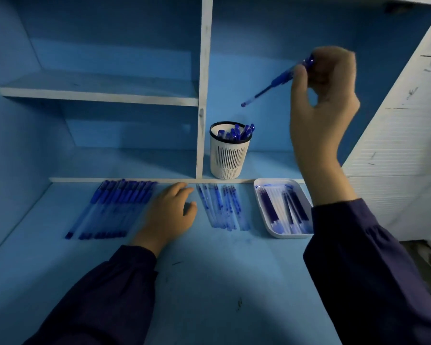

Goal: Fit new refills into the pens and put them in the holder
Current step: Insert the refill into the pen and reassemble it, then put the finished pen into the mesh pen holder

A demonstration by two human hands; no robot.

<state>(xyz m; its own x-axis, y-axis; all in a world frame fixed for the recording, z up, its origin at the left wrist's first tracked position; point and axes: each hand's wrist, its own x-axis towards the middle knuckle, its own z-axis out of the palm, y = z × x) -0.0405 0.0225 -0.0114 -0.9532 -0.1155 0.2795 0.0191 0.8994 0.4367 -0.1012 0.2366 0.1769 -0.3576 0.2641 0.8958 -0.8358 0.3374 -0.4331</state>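
Observation:
My right hand (pixel 321 100) is raised high and pinches a blue pen (pixel 274 83) by its top end; the tip points down and left, above and to the right of the holder. The white slotted holder (pixel 228 158) stands on the low shelf with several blue pens in it. My left hand (pixel 171 215) rests on the blue desk with loosely curled fingers and holds nothing. A row of several capped blue pens (pixel 112 210) lies left of it. Several refills (pixel 222 207) lie to its right.
A white tray (pixel 266 225) with several refills sits at the right of the desk, partly behind my right sleeve. A white upright divider (pixel 204 95) stands just left of the holder. A shelf board (pixel 97 95) runs at upper left. A white cabinet (pixel 403 135) closes the right side.

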